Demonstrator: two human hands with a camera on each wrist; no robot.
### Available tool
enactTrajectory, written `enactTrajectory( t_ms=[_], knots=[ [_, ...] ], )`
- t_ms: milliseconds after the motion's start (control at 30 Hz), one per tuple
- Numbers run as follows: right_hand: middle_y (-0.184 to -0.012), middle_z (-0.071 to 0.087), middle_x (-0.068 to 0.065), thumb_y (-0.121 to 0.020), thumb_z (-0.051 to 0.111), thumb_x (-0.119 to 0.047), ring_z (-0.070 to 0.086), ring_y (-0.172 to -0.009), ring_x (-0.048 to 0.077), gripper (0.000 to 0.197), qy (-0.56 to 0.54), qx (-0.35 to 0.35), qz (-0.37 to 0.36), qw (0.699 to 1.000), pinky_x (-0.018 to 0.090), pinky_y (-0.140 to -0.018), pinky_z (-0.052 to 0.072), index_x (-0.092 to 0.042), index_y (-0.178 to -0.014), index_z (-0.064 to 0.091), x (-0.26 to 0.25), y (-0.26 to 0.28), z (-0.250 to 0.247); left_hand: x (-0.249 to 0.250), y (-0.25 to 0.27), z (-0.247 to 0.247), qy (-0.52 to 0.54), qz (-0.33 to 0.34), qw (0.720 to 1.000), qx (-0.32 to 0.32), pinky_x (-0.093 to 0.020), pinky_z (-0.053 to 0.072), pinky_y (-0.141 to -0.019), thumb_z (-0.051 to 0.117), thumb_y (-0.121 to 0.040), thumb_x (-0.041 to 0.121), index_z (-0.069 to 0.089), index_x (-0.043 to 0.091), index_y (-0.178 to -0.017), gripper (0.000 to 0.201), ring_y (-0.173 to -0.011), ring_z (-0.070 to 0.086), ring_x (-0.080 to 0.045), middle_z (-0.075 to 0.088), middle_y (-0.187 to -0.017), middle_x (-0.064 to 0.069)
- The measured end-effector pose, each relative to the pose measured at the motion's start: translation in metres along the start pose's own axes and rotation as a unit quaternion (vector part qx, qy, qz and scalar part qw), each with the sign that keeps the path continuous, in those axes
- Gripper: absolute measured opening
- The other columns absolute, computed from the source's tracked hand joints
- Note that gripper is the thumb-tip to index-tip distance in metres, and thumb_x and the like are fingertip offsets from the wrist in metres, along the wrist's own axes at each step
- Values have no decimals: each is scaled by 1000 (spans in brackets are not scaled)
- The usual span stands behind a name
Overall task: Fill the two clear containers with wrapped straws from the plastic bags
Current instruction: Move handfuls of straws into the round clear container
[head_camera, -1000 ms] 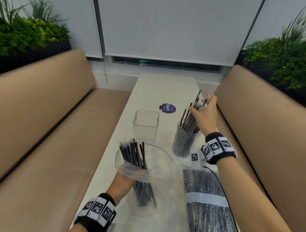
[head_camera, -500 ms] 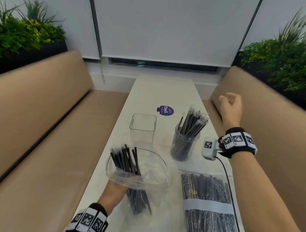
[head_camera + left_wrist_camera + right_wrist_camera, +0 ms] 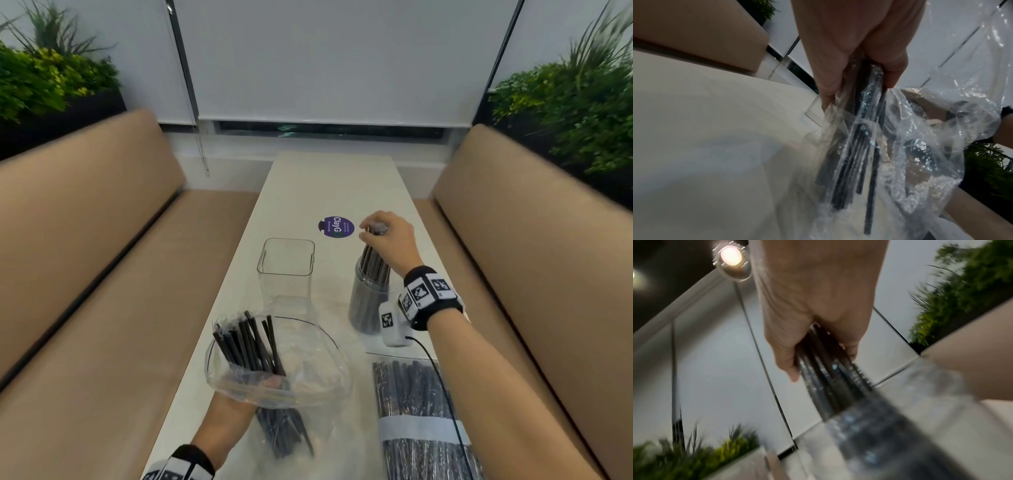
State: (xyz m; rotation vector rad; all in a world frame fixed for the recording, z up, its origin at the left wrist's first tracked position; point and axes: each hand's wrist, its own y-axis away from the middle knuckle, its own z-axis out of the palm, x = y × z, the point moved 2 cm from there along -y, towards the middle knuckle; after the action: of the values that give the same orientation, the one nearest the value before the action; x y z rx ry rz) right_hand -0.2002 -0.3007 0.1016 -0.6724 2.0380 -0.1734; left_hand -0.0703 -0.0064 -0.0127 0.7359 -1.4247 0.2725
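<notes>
Curling my right hand (image 3: 387, 236) fingers around the straw tops in the round container (image 3: 368, 301) at center frame, I am gripping the bagged straws (image 3: 253, 349) in my left hand (image 3: 239, 404) at lower left.

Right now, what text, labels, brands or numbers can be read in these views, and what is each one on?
"ClayG": large white word on the purple sticker on the table.
Smaller white lines on that sticker: too small to read.
Wrist bands: black-and-white square marker patterns only, no words.
White band on the sealed straw bag: no legible print.
</notes>
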Motion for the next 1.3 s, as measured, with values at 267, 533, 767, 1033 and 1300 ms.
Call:
enactTrajectory(
  t_ms=[267,533,767,1033,1300],
  knots=[
    [-63,51,3,-78,71,-45,54,-72,31,44,52,13,138,989,31,-58,38,-12,-59,49,4,-17,-5,-41,-61,-16,-73,388,852,345,-34,24,-115,30,-104,27,23,6,-147,49,-144,26,-21,26,-156,-15],
    [-128,52,8,-92,51,-55,53,-115,22,47,59,110,68,990,50,-107,38,-18,-119,56,-55,11,-65,3,1,0,-45,31,996,-66,-23,51,-61,70,-81,-4,75,-3,-76,7,-66,69,-18,74,-73,-11],
    [-92,73,8,-90,63,-21,71,-80,19,13,-129,-100,55,985,35,-77,57,-15,-102,66,-81,117,-22,11,-6,5,-52,78,989,-111,-24,55,-67,61,-85,-13,69,-13,-92,11,-70,73,-8,77,-74,0],
    [-120,57,-8,-77,74,-50,60,-113,13,76,-149,-294,183,926,29,-94,52,-25,-139,38,-64,183,74,24,0,6,-124,146,966,-172,-29,55,-89,77,-75,35,66,22,-107,37,-101,68,-8,74,-105,5],
    [-96,67,9,-85,74,-21,64,-88,19,40,-389,-193,257,863,33,-81,56,-2,-117,59,-57,175,81,39,6,4,-84,119,975,-167,-24,57,-78,65,-84,-6,69,2,-105,23,-92,72,-17,75,-98,-12]
  ],
)
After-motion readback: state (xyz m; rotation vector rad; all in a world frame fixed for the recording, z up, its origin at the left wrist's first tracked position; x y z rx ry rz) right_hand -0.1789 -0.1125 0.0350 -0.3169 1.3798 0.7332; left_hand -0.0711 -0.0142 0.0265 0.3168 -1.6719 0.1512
